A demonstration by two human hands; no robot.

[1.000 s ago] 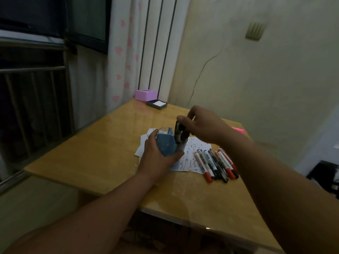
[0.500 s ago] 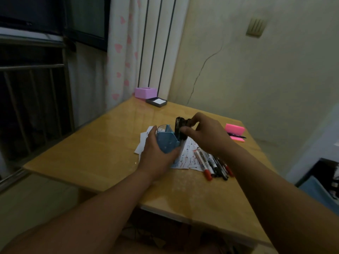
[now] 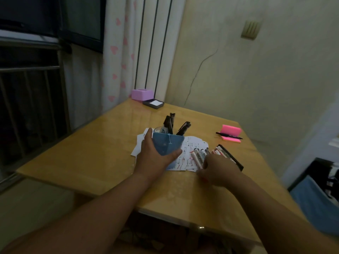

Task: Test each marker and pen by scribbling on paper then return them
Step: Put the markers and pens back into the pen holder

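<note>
From the head view, the left hand point(image 3: 156, 158) grips the blue holder point(image 3: 167, 144) on the paper point(image 3: 190, 143). Dark pens point(image 3: 169, 122) stand in it, leaning right. Markers point(image 3: 199, 154) lie side by side, pointing away, with the right hand point(image 3: 219, 170) over them; I cannot tell if it grips.

Dim room – glossy wooden surface point(image 3: 88, 156) set in a corner, cream wall point(image 3: 266, 85) with a long thin crack point(image 3: 199, 70) and a switch plate point(image 3: 251, 30); white curtain point(image 3: 119, 55) with pink hearts – dark window point(image 3: 80, 17), metal bars point(image 3: 27, 92) at left
</note>
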